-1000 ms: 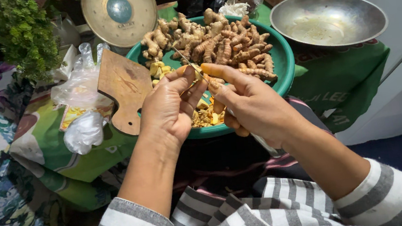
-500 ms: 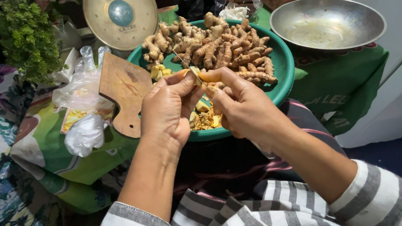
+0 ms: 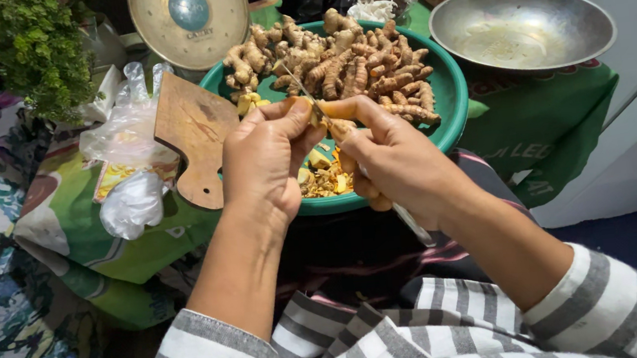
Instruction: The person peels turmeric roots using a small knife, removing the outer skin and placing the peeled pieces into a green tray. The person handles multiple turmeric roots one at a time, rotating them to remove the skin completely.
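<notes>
A small yellow piece of root is sitting pinched between the fingertips of both hands, just above the near side of the green basin. The left hand is curling around it from the left, thumb and forefinger closed on the piece. The right hand is closing on a thin knife whose blade is pointing up and away over the piece, while its handle is sticking out below the palm. Under the hands, yellow peelings and cut bits are lying in the basin's near part, and a heap of knobbly brown roots is filling its far part. A wooden cutting board is leaning on the basin's left rim, with crumpled clear plastic bags just beside it. A round weighing scale is standing behind the basin, a leafy green bunch well to its left, and a metal bowl is resting to the right on the green cloth
</notes>
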